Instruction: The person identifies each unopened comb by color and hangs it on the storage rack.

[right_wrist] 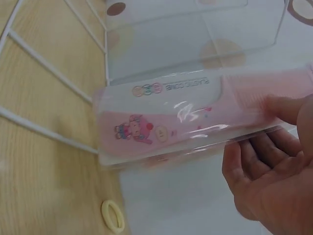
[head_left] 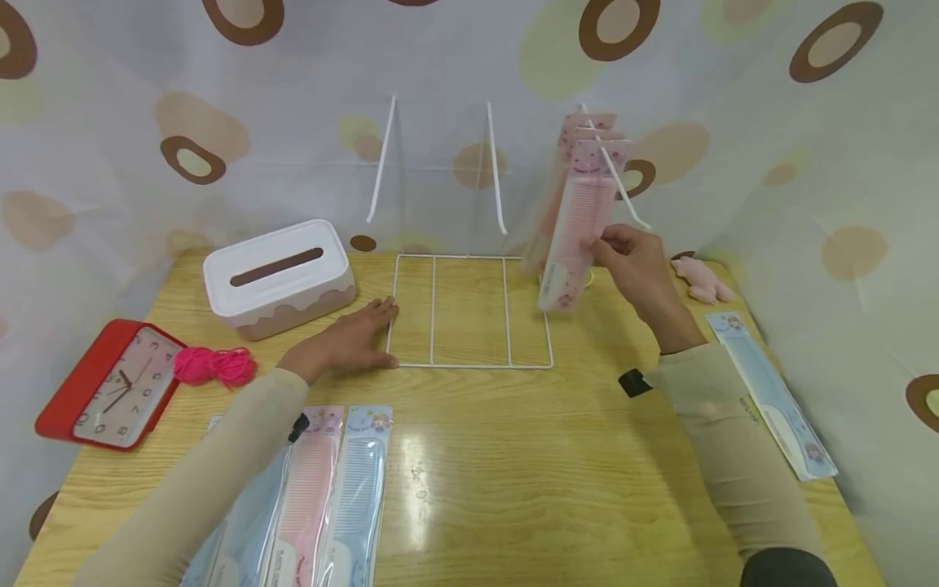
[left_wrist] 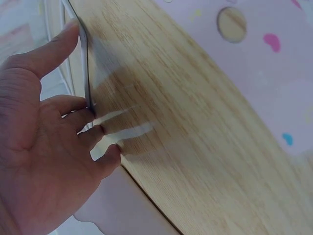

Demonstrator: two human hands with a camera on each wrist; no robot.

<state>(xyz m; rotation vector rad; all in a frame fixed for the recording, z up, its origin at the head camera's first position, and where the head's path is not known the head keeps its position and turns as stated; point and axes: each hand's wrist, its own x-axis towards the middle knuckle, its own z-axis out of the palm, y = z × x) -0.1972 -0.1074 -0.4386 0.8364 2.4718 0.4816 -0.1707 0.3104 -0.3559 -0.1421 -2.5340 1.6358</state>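
Observation:
My right hand [head_left: 634, 269] pinches the edge of a pink comb [head_left: 583, 212] in clear packaging between thumb and fingers. The pack's top overlaps the right-hand hook [head_left: 616, 175] of a white wire rack [head_left: 477, 366], with more pink comb packs [head_left: 555, 191] hanging behind it. The right wrist view shows the pack's lower end and the thumb on its face; the fingers [right_wrist: 254, 159] are behind its edge. My left hand [head_left: 352, 338] rests at the left side of the rack's base, fingers spread and thumb against the wire [left_wrist: 84, 54].
Packaged pink and blue combs [head_left: 355, 489] lie at front left, partly under the left sleeve. A blue comb pack [head_left: 770, 395] and small pink toy [head_left: 702, 280] lie on the right. At left are a tissue box [head_left: 279, 281], red clock [head_left: 110, 387] and pink yarn [head_left: 214, 366]. A yellowish ring [right_wrist: 113, 216] lies behind the rack.

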